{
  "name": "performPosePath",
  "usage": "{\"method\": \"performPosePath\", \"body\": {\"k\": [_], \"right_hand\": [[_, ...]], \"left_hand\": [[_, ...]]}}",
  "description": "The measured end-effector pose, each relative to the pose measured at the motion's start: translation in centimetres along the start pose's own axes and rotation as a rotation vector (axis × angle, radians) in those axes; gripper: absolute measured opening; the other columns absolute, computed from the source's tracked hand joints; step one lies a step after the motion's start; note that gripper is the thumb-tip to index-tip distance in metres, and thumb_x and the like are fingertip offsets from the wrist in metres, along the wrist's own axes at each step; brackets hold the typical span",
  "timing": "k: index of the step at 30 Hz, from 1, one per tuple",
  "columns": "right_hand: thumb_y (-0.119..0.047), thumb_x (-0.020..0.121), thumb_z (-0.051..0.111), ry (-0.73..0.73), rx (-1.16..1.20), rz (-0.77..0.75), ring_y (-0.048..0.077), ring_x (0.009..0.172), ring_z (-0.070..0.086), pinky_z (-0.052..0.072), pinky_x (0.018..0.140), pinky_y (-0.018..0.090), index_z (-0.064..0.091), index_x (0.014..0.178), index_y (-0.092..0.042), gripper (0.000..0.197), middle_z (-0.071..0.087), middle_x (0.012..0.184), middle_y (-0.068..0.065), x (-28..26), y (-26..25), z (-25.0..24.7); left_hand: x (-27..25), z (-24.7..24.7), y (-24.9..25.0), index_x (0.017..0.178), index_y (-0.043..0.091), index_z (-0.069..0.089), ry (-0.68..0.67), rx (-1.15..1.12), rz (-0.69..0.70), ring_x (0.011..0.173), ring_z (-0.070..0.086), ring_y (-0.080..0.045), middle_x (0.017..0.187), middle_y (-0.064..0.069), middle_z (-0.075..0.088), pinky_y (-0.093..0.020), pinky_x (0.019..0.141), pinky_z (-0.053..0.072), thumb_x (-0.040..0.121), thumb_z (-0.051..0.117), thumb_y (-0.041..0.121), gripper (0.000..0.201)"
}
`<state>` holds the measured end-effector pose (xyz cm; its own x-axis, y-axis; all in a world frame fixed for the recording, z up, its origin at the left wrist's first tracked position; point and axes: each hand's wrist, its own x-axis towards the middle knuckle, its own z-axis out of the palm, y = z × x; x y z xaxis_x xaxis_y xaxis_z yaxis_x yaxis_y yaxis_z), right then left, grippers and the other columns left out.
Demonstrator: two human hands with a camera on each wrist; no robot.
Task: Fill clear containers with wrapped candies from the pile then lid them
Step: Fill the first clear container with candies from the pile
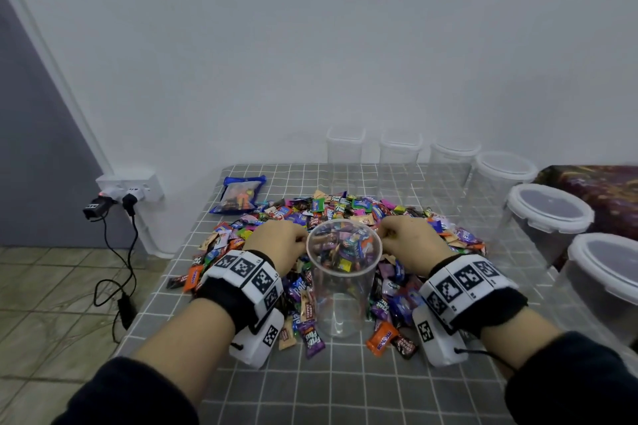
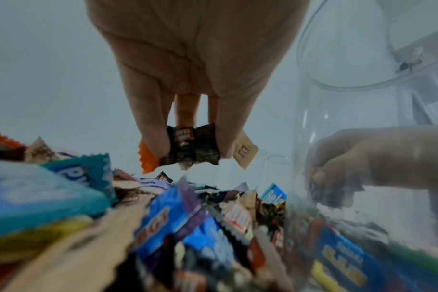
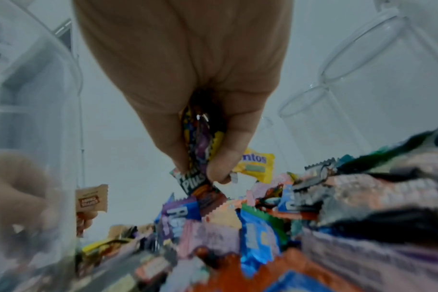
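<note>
A tall clear round container [image 1: 343,304] stands open, without a lid, in the middle of a pile of wrapped candies [image 1: 345,209] on the grey checked table [image 1: 345,390]. My left hand [image 1: 293,235] is just left of its rim. In the left wrist view that left hand [image 2: 193,148] pinches a dark brown candy [image 2: 193,152] with an orange and a beige one. My right hand [image 1: 393,235] is just right of the rim. The right hand [image 3: 203,164] pinches a small bunch of candies [image 3: 200,138], one a Fruit Plus. The container's lower part looks empty.
Several empty lidded clear containers line the back and right side [image 1: 400,162] [image 1: 549,214] [image 1: 604,269]. A blue candy bag [image 1: 241,195] lies at the back left. The table's left edge drops to the floor beside a wall socket [image 1: 127,190] with cables.
</note>
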<state>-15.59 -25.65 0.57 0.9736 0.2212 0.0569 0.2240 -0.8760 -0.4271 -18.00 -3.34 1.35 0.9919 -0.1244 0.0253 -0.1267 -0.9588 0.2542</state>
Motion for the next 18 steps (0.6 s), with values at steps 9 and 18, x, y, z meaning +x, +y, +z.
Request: {"method": "performPosePath", "body": {"k": [9,18], "right_hand": [[-0.012,0.090,0.057,0.238,0.282,-0.053,0.016,0.073,0.056,0.045,0.062,0.025,0.064,0.084,-0.016,0.009,0.058,0.078,-0.005,-1.7,-2.6,-4.3],[-0.012,0.086,0.063,0.265,0.331,-0.325,0.008,0.076,0.050,0.039,0.071,0.024,0.068,0.089,-0.014,0.005,0.056,0.078,-0.011,-3.9,-6.3,-5.2]], "left_hand": [[-0.3,-1.8,0.1,0.100,0.023,0.072,0.162,-0.236,0.004,0.087,0.060,-0.018,0.090,0.000,0.069,-0.034,0.077,0.047,0.092,0.057,0.032,0.019],[-0.7,-2.7,0.6,0.102,0.022,0.072,0.213,-0.316,0.003,0.072,0.055,-0.016,0.074,-0.001,0.065,-0.029,0.062,0.038,0.091,0.060,0.029,0.018]]}}
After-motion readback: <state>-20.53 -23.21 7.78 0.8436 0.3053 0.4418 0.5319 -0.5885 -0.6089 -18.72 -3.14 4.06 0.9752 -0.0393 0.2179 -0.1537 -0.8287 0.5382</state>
